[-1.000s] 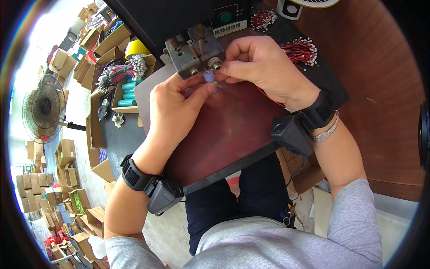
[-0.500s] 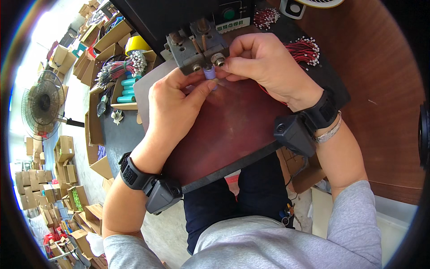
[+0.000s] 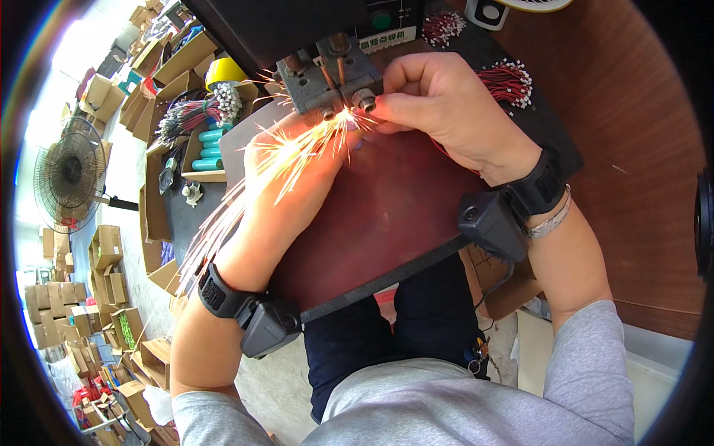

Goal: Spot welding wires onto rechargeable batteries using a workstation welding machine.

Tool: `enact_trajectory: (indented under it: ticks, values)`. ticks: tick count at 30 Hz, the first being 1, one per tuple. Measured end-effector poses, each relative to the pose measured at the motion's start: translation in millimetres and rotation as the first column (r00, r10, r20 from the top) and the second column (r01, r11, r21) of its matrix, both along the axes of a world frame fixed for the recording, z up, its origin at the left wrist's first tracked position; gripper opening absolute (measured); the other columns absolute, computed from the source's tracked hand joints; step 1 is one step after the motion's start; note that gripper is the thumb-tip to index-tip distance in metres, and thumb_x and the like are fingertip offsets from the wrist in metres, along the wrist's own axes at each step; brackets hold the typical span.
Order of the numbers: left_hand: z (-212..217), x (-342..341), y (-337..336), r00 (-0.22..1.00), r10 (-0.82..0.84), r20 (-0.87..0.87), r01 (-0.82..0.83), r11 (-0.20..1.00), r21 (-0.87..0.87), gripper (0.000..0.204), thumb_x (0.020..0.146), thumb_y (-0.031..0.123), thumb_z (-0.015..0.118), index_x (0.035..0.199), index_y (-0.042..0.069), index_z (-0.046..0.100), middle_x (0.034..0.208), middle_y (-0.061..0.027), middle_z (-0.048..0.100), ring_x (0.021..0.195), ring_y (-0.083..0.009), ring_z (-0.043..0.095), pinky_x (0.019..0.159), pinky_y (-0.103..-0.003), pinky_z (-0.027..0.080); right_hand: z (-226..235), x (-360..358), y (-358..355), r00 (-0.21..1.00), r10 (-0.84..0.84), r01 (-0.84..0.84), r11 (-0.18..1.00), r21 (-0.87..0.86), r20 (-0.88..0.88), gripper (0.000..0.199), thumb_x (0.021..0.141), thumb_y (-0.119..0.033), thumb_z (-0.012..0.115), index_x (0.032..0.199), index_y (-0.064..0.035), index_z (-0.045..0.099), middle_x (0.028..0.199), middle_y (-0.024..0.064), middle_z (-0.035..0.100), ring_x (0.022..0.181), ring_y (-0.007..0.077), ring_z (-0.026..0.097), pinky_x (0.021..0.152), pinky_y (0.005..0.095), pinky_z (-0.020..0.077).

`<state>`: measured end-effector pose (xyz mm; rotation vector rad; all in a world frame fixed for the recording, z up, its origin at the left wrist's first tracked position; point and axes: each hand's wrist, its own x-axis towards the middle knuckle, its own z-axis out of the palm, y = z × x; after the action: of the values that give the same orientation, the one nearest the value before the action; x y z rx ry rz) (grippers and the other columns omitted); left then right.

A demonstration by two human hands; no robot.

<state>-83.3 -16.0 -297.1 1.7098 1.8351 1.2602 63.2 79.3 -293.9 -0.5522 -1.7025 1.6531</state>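
Observation:
My left hand (image 3: 291,167) is closed around a small purple cylindrical battery cell (image 3: 357,137), held upright beneath the electrodes of a black spot welder (image 3: 311,89). Bright sparks (image 3: 316,141) burst from the contact point and stream down over my left hand and forearm, hiding most of its fingers. My right hand (image 3: 455,104) is pinched shut beside the welder's right bolt, its fingertips close to the cell. A thin red wire (image 3: 445,152) trails out beneath that hand; its end among the fingers is hidden.
A dark red work board (image 3: 387,215) lies under my hands. Bundled red-and-black leads with white plugs (image 3: 507,85) sit to the right. At left are a box of teal cells (image 3: 211,152), more bundled leads (image 3: 190,119), yellow tape (image 3: 224,71) and a standing fan (image 3: 72,171).
Sparks have burst out at the welder's electrodes and spray down and to the left across my left hand and forearm. Both hands stay nearly in place.

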Motion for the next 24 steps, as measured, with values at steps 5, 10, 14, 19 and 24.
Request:
enact_trajectory:
  ticks: [5, 10, 14, 19, 24]
  values:
    - [-2.6, -1.0, -1.5, 0.999, -0.004, 0.043, 0.003, 1.0, 0.007, 0.02, 0.071, 0.01, 0.066, 0.09, 0.004, 0.063, 0.074, -0.0087, 0.065, 0.064, -0.012, 0.061, 0.059, -0.024, 0.047, 0.1, -2.0, -2.1, 1.0, 0.016, -0.016, 1.0, 0.007, -0.027, 0.009, 0.069, -0.003, 0.06, 0.071, 0.0054, 0.057, 0.062, 0.0063, 0.056, 0.056, 0.0104, 0.052, 0.052, 0.0214, 0.0423]
    - [-1.7, 0.1, 0.3, 0.999, -0.022, 0.029, 0.022, 1.0, 0.014, 0.021, 0.072, 0.008, 0.065, 0.092, 0.003, 0.063, 0.077, -0.0091, 0.065, 0.065, -0.0115, 0.061, 0.059, -0.023, 0.047, -4.2, 0.8, 1.1, 1.0, 0.012, -0.012, 1.0, -0.011, 0.001, 0.008, 0.069, -0.003, 0.06, 0.072, 0.0046, 0.057, 0.063, 0.006, 0.056, 0.056, 0.0102, 0.052, 0.052, 0.0213, 0.0421]
    - [-5.4, -2.9, -0.3, 0.989, -0.026, 0.147, 0.026, 1.0, 0.0, 0.021, 0.072, 0.009, 0.065, 0.093, 0.003, 0.062, 0.076, -0.0085, 0.065, 0.066, -0.0103, 0.061, 0.059, -0.023, 0.047, -1.6, -0.7, 0.5, 0.999, 0.043, -0.043, 0.999, -0.007, -0.003, 0.009, 0.069, -0.003, 0.061, 0.072, 0.0045, 0.057, 0.064, 0.006, 0.056, 0.057, 0.0103, 0.053, 0.053, 0.0213, 0.0425]
    - [-4.0, -1.8, 1.7, 0.996, -0.016, 0.089, 0.017, 1.0, -0.014, 0.023, 0.072, 0.009, 0.065, 0.093, 0.0, 0.061, 0.077, -0.0092, 0.065, 0.068, -0.0109, 0.061, 0.062, -0.022, 0.047, -0.5, 2.7, 1.8, 0.995, 0.085, -0.085, 0.996, 0.006, 0.043, 0.011, 0.076, -0.007, 0.058, 0.079, 0.0034, 0.056, 0.078, 0.0103, 0.061, 0.073, 0.0138, 0.06, 0.069, 0.0221, 0.0482]
    - [-1.4, -1.7, 1.6, 0.997, -0.008, 0.073, 0.01, 1.0, -0.028, 0.023, 0.072, 0.01, 0.065, 0.093, 0.0, 0.061, 0.077, -0.0094, 0.065, 0.069, -0.0114, 0.062, 0.062, -0.023, 0.048, 1.5, 3.9, 2.3, 0.995, 0.09, -0.09, 0.996, 0.013, 0.054, 0.011, 0.076, -0.006, 0.058, 0.079, 0.0036, 0.056, 0.078, 0.01, 0.061, 0.073, 0.0133, 0.06, 0.069, 0.021, 0.048]
